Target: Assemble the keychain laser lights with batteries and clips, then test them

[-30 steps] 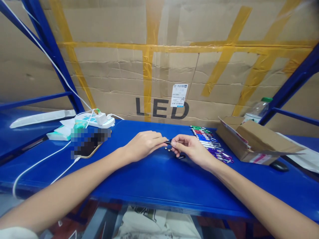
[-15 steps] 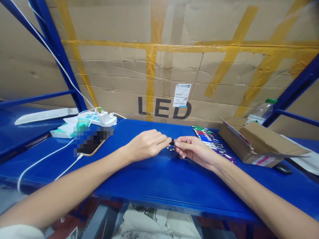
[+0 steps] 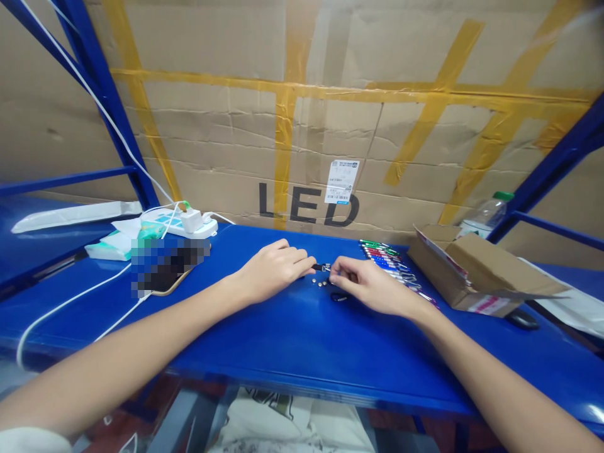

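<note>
My left hand (image 3: 279, 272) pinches a small black piece with a silvery end (image 3: 321, 267) between thumb and fingers, just above the blue table. Close to that silvery end, my right hand (image 3: 365, 283) is turned down with thumb and fingertips together; whether anything is between them is hidden. Several tiny round metallic discs (image 3: 320, 284) lie on the table below, between the two hands. A small black oval part (image 3: 338, 297) rests under my right hand's fingers. Behind that hand is a row of slim coloured pen-like items (image 3: 382, 255) with metal ends, partly covered by the hand.
An open cardboard box (image 3: 465, 270) stands at the right, a black mouse-like object (image 3: 523, 318) beside it and a plastic bottle (image 3: 491, 211) behind. Left are a phone (image 3: 172, 270) on a cable, a white power strip (image 3: 202, 225) and a tissue pack (image 3: 111, 245). A large carton (image 3: 212, 138) closes off the back.
My right hand has turned downward and its fingertips have come off the black piece's silvery end. My left hand still holds that piece. The view has shifted slightly.
</note>
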`<action>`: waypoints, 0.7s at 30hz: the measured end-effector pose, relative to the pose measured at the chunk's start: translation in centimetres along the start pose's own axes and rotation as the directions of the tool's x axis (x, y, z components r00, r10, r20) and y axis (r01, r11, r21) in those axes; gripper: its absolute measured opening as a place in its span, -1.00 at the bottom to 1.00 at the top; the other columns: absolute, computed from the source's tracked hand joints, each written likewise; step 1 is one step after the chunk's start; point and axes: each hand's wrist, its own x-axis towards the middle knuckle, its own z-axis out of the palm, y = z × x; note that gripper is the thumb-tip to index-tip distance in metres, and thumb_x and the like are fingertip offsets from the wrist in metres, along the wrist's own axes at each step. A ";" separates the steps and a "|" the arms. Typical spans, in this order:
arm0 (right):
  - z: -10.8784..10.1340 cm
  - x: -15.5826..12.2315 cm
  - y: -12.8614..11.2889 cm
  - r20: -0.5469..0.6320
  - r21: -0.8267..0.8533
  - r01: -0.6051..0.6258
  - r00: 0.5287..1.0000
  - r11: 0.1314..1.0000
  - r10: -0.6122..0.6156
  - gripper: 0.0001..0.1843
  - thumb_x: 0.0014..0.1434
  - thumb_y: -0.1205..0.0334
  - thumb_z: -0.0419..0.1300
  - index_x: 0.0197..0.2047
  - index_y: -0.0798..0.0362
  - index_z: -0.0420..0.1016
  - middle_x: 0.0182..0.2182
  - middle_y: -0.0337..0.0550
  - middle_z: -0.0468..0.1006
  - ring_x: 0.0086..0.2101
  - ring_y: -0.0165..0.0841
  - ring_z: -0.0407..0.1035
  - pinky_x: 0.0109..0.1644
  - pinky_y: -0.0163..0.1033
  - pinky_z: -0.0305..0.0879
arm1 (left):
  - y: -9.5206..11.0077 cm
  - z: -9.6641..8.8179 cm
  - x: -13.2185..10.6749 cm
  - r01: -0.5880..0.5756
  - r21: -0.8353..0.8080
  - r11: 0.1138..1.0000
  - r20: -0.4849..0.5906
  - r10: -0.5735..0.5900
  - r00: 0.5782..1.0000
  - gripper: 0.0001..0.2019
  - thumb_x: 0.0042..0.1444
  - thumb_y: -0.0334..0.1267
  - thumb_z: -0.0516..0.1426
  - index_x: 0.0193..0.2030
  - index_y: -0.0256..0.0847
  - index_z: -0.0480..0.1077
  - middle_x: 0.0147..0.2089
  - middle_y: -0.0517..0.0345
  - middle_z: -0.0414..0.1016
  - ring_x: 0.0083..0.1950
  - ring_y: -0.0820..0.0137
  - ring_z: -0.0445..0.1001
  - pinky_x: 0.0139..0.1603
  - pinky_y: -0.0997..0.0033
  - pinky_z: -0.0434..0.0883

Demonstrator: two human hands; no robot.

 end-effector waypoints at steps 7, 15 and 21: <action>-0.8 -0.4 0.8 0.241 -0.200 0.103 0.969 0.974 -0.054 -0.85 0.36 0.19 0.24 -0.29 -0.01 0.49 -0.40 -0.24 0.58 -0.43 -0.33 0.38 -0.35 -0.25 0.24 | 0.0 0.3 -0.3 0.078 -0.055 0.995 0.036 -0.076 0.996 -0.65 0.59 -0.13 -0.01 0.02 -0.24 0.56 -0.21 0.10 0.65 -0.25 0.37 0.55 -0.15 0.30 0.25; 0.2 -0.4 0.2 0.184 -0.151 0.147 0.976 0.978 -0.119 -0.67 0.53 -0.04 0.05 -0.22 -0.03 0.37 -0.28 -0.17 0.53 -0.32 -0.28 0.38 -0.19 -0.17 0.34 | 0.8 0.7 -0.5 0.120 -0.184 0.975 0.090 -0.105 0.990 -0.63 0.59 -0.09 -0.03 0.08 -0.22 0.56 -0.14 0.06 0.68 -0.16 0.33 0.59 -0.12 0.29 0.30; 0.3 -0.4 0.1 0.085 -0.068 0.097 0.992 0.993 -0.091 -0.64 0.57 -0.09 -0.04 -0.09 -0.02 0.38 -0.16 -0.12 0.57 -0.18 -0.25 0.44 -0.03 -0.12 0.36 | 1.3 0.7 -0.4 0.248 -0.311 0.917 0.159 -0.207 0.965 -0.66 0.58 -0.08 -0.01 0.15 -0.18 0.53 0.10 0.04 0.69 -0.07 0.29 0.65 -0.03 0.29 0.43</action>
